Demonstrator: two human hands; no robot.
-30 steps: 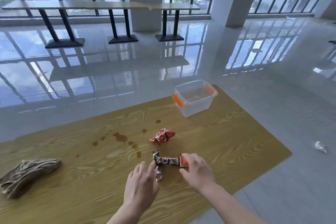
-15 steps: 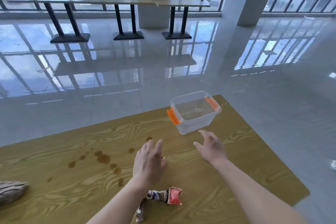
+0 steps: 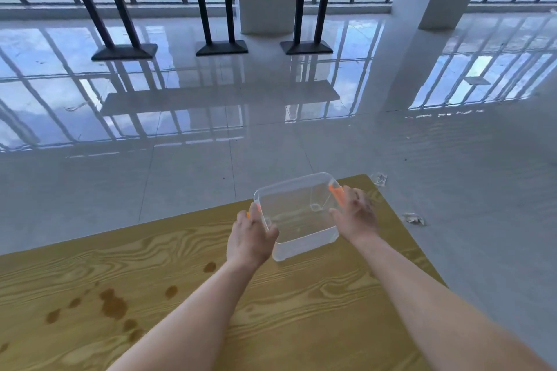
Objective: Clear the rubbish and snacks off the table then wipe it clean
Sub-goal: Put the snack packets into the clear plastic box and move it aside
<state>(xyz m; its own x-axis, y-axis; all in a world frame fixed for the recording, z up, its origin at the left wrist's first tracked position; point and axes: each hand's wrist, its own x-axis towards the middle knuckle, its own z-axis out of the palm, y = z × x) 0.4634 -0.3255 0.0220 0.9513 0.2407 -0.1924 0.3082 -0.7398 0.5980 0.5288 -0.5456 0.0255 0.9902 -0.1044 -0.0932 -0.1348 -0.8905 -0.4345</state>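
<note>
The wooden tabletop (image 3: 301, 325) fills the lower part of the view. It carries a scatter of brown stains (image 3: 113, 307) towards its left, which look unwiped, so the cleaning step seems not yet begun. No snacks, wrappers or cloth show on the stretch of tabletop in view.

At the far right end of the tabletop is a clear plastic storage box (image 3: 301, 220) with orange latches. It has no lid and looks empty, so nothing appears to have been gathered into it yet. By my reading the task is at an early stage.

The left hand (image 3: 251, 238) has its grip closed over the box's near-left rim, beside one latch. The right hand (image 3: 355, 217) clamps the opposite wall at the other latch, thumb inside, though it is somewhat blurred. Whether the box is lifted I cannot tell.

Two small crumpled scraps (image 3: 414, 218) lie on the floor (image 3: 180, 184) past the tabletop's right edge.
</note>
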